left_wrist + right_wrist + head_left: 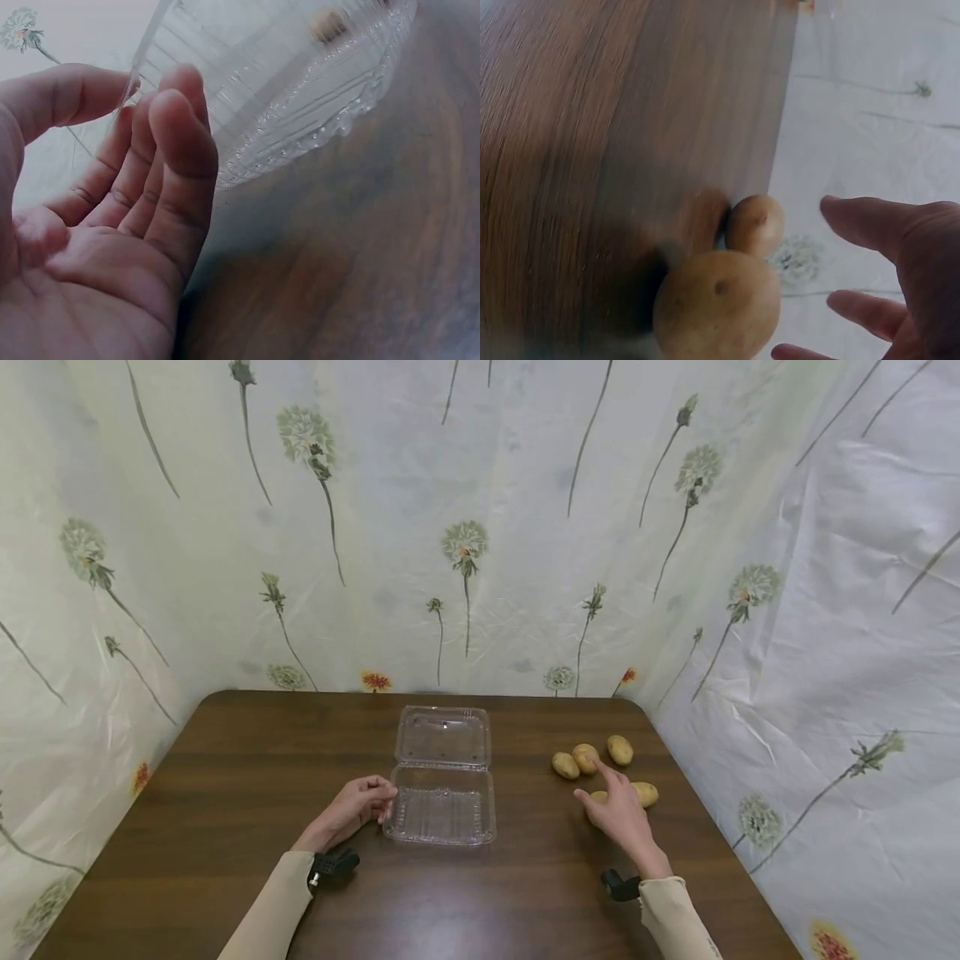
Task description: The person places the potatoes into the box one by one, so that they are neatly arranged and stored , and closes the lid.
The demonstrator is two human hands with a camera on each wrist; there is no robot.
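A clear plastic clamshell container [442, 842] lies on the table with its lid [442, 739] folded back. At its left side, my left hand [352, 810] pinches the rim between thumb and fingers, as the left wrist view shows on the ribbed wall [300, 112]. My right hand [618, 810] hovers over the potatoes at the right, fingers spread and holding nothing. Beyond its fingertips are a small potato [565, 766], a second potato [585, 759] and a third [620, 750]. Potato [645, 794] shows partly beneath the hand. In the right wrist view, a large potato [716, 307] appears below the fingers.
The dark wooden table [262, 777] has its far edge against a hanging flower-printed sheet [375, 527], which also closes off both sides. Black wrist cameras sit below the left hand and right hand.
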